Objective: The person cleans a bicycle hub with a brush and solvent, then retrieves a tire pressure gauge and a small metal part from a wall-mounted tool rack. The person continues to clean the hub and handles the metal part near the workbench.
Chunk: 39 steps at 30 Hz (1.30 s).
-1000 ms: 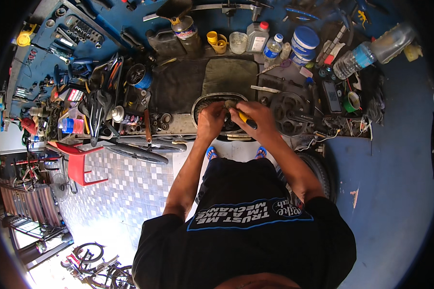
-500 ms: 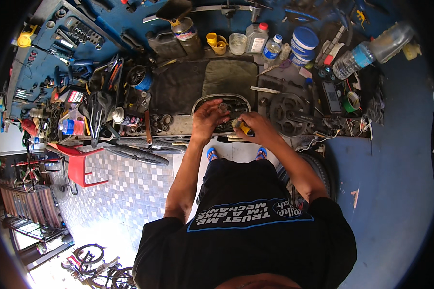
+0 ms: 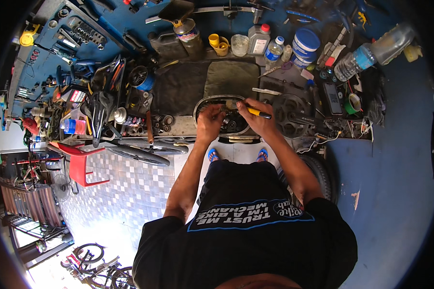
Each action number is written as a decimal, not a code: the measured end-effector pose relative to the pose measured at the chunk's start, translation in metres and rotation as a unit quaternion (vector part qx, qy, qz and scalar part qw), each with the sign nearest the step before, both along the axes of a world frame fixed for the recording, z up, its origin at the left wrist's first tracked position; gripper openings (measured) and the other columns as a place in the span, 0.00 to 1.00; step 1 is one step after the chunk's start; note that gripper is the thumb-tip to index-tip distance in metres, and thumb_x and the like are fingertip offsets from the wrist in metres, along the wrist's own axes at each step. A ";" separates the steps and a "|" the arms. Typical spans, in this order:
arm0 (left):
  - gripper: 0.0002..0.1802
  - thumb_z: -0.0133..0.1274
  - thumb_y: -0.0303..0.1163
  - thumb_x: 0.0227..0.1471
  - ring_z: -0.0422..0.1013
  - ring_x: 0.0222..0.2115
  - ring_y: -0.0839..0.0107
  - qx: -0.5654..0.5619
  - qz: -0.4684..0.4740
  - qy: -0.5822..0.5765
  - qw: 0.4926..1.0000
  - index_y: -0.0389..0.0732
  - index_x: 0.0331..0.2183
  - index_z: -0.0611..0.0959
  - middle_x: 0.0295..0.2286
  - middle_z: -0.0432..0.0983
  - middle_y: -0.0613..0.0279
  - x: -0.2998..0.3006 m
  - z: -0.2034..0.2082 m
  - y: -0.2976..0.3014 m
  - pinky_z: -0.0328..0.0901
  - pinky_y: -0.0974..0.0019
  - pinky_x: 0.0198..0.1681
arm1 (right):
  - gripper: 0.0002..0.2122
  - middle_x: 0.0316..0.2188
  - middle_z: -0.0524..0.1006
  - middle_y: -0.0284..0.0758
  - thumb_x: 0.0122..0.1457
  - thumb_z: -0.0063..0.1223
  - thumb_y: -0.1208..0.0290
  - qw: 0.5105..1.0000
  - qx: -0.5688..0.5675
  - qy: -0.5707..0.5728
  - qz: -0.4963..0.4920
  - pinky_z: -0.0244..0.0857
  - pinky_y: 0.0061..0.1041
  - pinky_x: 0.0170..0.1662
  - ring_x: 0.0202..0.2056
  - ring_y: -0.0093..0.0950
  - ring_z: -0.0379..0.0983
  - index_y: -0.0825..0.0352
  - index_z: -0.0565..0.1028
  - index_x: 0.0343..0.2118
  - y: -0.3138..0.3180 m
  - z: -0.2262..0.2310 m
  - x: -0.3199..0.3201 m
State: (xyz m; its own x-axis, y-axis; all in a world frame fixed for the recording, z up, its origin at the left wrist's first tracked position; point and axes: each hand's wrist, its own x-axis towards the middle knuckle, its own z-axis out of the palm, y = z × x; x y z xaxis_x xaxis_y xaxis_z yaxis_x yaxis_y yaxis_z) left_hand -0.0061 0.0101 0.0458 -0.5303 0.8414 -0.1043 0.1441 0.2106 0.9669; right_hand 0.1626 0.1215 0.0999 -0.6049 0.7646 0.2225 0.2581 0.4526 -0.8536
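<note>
My right hand (image 3: 258,111) is closed around a brush with a yellow and black handle (image 3: 259,113). Its pale bristles (image 3: 230,104) point left, toward my other hand. Opposite it, my left hand (image 3: 210,121) pinches a small metal part (image 3: 223,110), largely covered by the fingers. Both hands are over an oval tray (image 3: 196,111) at the bench's front edge. Dark, greasy round parts (image 3: 233,123) lie in that tray, between the hands.
A crankset (image 3: 290,111) lies right of the tray. Beyond stand bottles, a grey jug (image 3: 259,41) and a blue-white tub (image 3: 305,44). Dark mats (image 3: 181,86) cover the bench's middle. At left are a bike saddle (image 3: 100,113), a spray can (image 3: 125,116) and a wooden-handled tool (image 3: 149,127).
My right hand has moved farther over the tray, and the brush has turned so its handle points right. The left hand has shifted slightly right and nearer, still pinching the metal part.
</note>
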 end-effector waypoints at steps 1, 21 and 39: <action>0.15 0.60 0.23 0.60 0.80 0.31 0.72 -0.001 -0.003 0.012 1.000 0.30 0.49 0.82 0.36 0.86 0.52 -0.003 -0.005 -0.001 0.75 0.67 0.36 | 0.14 0.24 0.78 0.40 0.67 0.64 0.60 1.000 0.001 -0.008 0.002 0.70 0.32 0.31 0.27 0.34 0.78 0.68 0.79 0.33 -0.003 0.006 0.001; 0.17 0.61 0.23 0.61 0.81 0.35 0.75 0.063 0.005 0.191 0.979 0.33 0.52 0.84 0.38 0.87 0.52 -0.007 -0.009 0.007 0.76 0.68 0.35 | 0.12 0.22 0.77 0.42 0.65 0.66 0.64 0.991 0.060 0.117 -0.010 0.69 0.32 0.30 0.23 0.38 0.78 0.66 0.77 0.30 -0.004 -0.014 -0.008; 0.13 0.51 0.21 0.67 0.84 0.42 0.63 0.034 0.036 -0.200 0.978 0.30 0.52 0.78 0.45 0.83 0.50 -0.008 -0.009 -0.001 0.82 0.64 0.40 | 0.15 0.27 0.80 0.38 0.63 0.67 0.59 0.996 -0.087 -0.019 0.021 0.69 0.30 0.35 0.29 0.28 0.77 0.68 0.77 0.35 0.000 -0.041 0.014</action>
